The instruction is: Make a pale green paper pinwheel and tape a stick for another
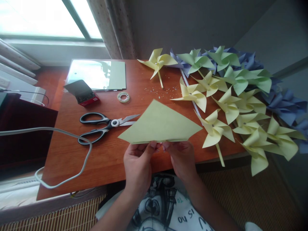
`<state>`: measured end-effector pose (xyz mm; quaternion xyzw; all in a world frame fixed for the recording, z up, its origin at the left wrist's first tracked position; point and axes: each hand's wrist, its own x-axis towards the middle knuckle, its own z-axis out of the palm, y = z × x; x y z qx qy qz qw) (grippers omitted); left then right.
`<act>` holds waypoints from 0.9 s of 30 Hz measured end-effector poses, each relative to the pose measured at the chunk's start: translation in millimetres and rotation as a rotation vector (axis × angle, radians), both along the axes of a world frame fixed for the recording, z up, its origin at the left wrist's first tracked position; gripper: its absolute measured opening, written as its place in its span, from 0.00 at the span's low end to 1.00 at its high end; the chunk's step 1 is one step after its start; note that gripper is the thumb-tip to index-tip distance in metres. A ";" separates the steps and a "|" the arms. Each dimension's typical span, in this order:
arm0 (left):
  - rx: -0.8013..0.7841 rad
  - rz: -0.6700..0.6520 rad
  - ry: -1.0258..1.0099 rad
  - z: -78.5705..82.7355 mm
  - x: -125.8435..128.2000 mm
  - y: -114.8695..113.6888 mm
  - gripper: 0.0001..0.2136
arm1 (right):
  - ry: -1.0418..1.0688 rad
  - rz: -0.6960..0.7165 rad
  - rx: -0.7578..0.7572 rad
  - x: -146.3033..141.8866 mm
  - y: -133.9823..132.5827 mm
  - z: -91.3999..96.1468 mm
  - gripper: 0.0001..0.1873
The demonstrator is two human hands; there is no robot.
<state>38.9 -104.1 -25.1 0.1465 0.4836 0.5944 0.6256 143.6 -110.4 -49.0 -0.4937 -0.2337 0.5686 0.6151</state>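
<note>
A pale yellow-green sheet of paper (160, 122), folded so that its point faces away from me, is held up over the table's near side. My left hand (139, 157) pinches its near edge, thumb on top, just left of the middle. Close beside it, my right hand (181, 157) grips the same edge with the thumb near the other thumb. The fingers under the paper are partly hidden. Black-handled scissors (110, 123) lie with blades parted to the left, their tips close to the paper's left side in view.
Yellow pinwheels (214, 126), green pinwheels (238, 78) and blue pinwheels (286, 102) crowd the right side. A tape roll (123, 93), a small open box (84, 96) and paper sheets in a clear sleeve (117, 75) lie at the back left. A white cable (88, 157) loops across the left.
</note>
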 end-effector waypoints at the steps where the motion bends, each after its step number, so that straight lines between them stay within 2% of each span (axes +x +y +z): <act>1: -0.001 0.001 0.006 -0.2 0.2 0.1 0.11 | -0.008 -0.004 -0.012 -0.3 0.2 0.3 0.07; 16: 0.016 0.023 0.051 -4.6 1.8 -1.8 0.12 | 0.057 -0.069 0.052 -4.6 -0.9 1.1 0.08; 22: 0.017 0.067 0.095 -6.2 2.6 -4.0 0.12 | -0.008 -0.077 0.029 -6.1 -0.5 2.2 0.09; 27: 0.032 0.020 0.084 -3.9 0.6 -1.9 0.11 | -0.037 -0.083 0.029 -3.4 0.9 1.7 0.09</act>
